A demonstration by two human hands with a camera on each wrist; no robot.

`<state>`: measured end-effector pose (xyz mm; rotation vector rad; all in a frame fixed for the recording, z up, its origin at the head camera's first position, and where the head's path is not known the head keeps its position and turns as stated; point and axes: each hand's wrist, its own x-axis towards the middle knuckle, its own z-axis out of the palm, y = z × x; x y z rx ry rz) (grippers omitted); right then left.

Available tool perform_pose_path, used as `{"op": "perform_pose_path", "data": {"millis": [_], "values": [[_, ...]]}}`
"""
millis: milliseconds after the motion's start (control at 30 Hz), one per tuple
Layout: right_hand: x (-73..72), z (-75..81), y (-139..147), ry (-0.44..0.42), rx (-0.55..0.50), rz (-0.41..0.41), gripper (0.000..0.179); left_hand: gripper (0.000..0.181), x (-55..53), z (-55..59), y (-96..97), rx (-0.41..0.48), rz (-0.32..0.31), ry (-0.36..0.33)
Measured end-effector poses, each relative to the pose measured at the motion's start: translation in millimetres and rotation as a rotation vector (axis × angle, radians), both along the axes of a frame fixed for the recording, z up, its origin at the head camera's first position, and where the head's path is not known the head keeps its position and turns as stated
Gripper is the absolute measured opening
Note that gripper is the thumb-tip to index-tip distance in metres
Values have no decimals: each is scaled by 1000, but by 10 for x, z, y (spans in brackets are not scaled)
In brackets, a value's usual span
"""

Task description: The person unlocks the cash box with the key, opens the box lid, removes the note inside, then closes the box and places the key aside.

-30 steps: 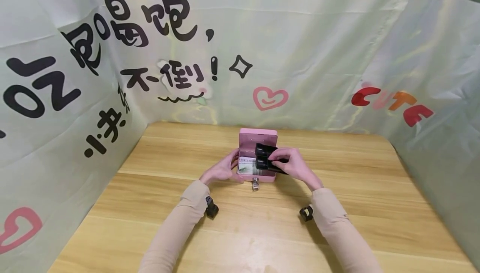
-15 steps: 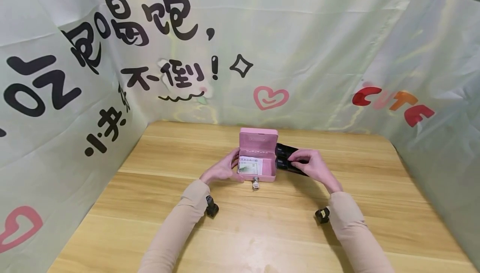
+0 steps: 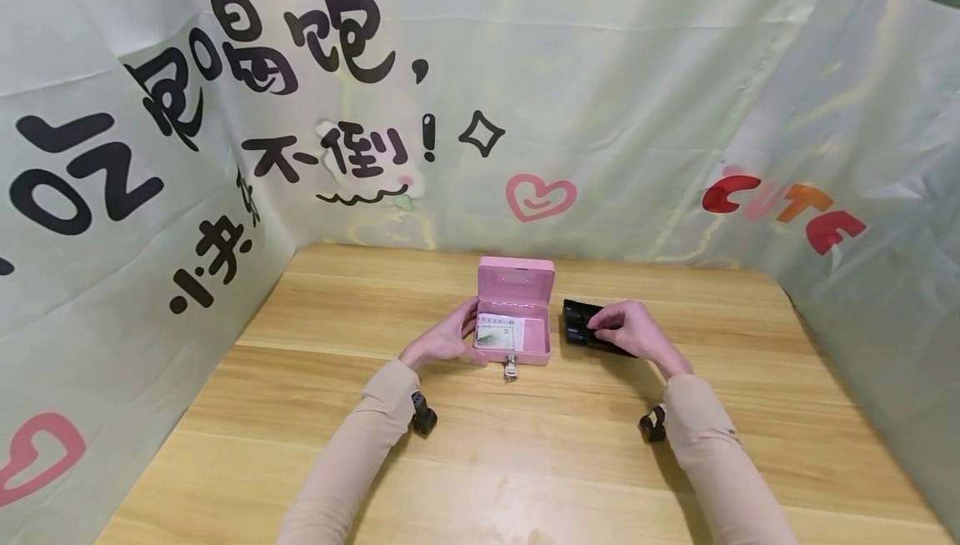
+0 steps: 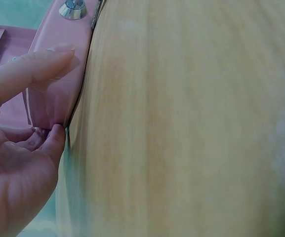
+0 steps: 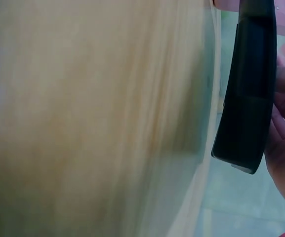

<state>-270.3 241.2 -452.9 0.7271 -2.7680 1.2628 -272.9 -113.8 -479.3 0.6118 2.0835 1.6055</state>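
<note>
A small pink cash box (image 3: 534, 357) stands on the table with its lid (image 3: 515, 283) up. Inside, at its left, lies a banknote (image 3: 498, 337). My left hand (image 3: 447, 338) holds the box at its left front corner; in the left wrist view the thumb presses the front wall and the fingers bend around the side. To the right of the box, my right hand (image 3: 636, 333) pinches a black coin tray (image 3: 577, 322) by its middle. The right wrist view shows the tray (image 5: 248, 98) from its end, above the table.
Keys (image 3: 511, 372) hang from the lock on the box's front. The wooden table (image 3: 510, 462) extends around both arms. Printed fabric (image 3: 637, 112) walls off the back and both sides. Each wrist carries a small black camera (image 3: 424, 417).
My right hand has carried the black tray from over the box to its right and lowered it toward the table. The box interior and banknote now show fully. My left hand has stayed put.
</note>
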Motion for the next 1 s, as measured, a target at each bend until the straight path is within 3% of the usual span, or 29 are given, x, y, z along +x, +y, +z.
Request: {"op": "perform_pose_path", "data": {"millis": [533, 1000], "values": [[-120, -28, -14, -95, 77, 43, 14, 120, -3, -11, -13, 17, -9, 0], [-199, -45, -10, -81, 108, 59, 15, 118, -5, 4, -2, 19, -12, 6]]}}
